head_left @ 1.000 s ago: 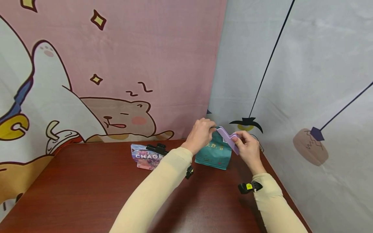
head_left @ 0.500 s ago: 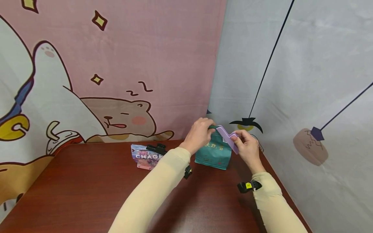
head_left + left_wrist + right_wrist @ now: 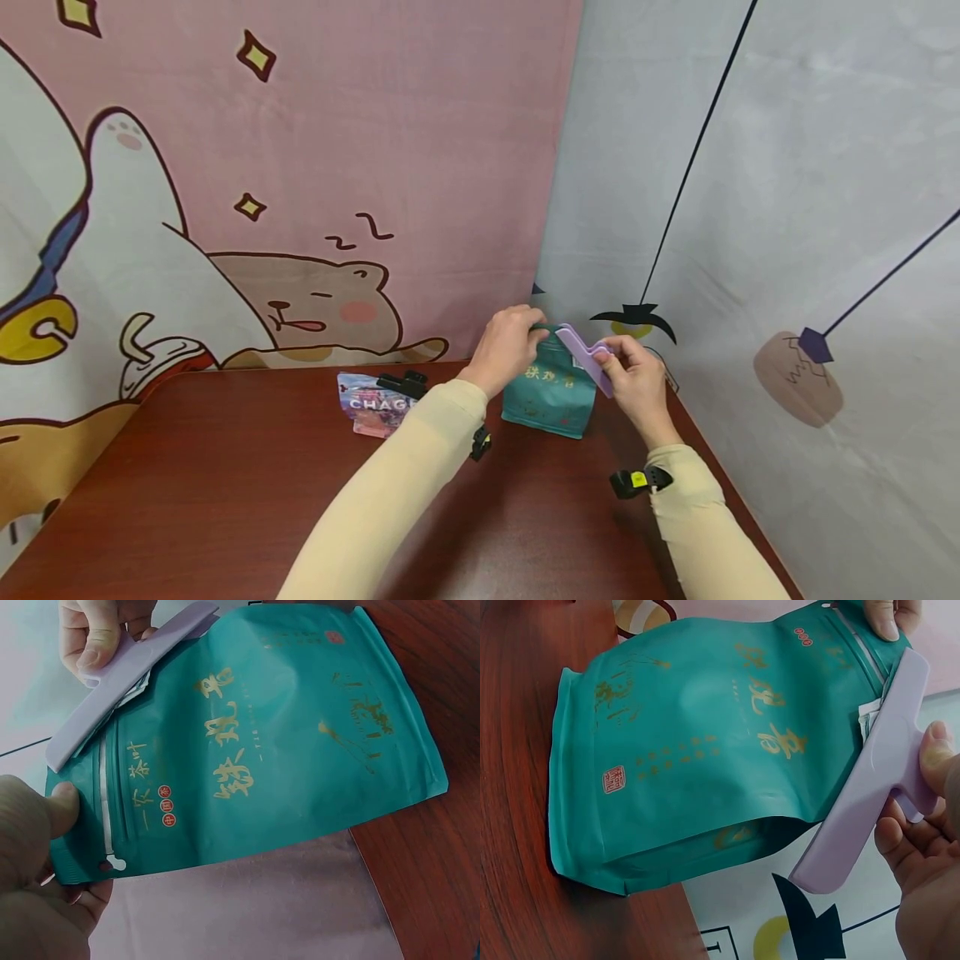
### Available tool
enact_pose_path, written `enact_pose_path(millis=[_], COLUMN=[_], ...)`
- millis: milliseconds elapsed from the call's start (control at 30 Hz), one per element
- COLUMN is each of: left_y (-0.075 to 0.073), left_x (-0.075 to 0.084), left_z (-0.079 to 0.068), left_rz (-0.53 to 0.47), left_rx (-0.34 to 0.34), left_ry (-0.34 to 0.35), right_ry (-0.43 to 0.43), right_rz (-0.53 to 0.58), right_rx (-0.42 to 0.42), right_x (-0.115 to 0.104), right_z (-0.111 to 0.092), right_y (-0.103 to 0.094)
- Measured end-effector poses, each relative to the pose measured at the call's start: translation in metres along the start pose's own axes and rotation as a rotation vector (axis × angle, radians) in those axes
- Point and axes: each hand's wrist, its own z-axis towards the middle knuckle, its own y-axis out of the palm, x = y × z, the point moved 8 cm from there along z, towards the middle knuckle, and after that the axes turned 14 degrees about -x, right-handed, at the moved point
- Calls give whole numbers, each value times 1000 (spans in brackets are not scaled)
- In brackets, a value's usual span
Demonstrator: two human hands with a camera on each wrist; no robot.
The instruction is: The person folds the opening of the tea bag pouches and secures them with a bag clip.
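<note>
A teal tea bag (image 3: 547, 400) with gold lettering stands on the table. My left hand (image 3: 506, 350) pinches its top left corner; in the left wrist view the thumb (image 3: 66, 804) lies on the front, above the zip strip. My right hand (image 3: 637, 383) holds a lilac sealing clip (image 3: 579, 354) by its handles, thumb on one side and fingers on the other. In the right wrist view the clip (image 3: 870, 780) slants across the bag's top right corner, with a white paper-like edge (image 3: 868, 716) beside it. The clip's rear bar is mostly hidden.
A pink and blue pouch (image 3: 375, 408) marked CHAGE stands to the left, partly behind my left sleeve (image 3: 405, 475). A black clip (image 3: 403, 383) is at its top. Printed cloths hang behind the brown table (image 3: 210, 483) and along its right side.
My left hand has shifted slightly left along the bag's top, showing more of the gold lettering. The right hand and the lilac clip have stayed nearly still.
</note>
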Motion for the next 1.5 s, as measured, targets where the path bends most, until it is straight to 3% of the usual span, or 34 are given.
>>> enact_pose_path(millis=[300, 1100, 1500], left_y=[-1, 1, 0], left_x=[0, -2, -2], left_z=[0, 1, 0], left_rz=[2, -23, -17], left_rx=[20, 17, 18], left_ry=[14, 15, 1], right_ry=[17, -44, -25], right_rz=[-2, 19, 96], right_rx=[-3, 28, 30], right_x=[1, -11, -15], right_z=[0, 11, 15], right_y=[1, 4, 7])
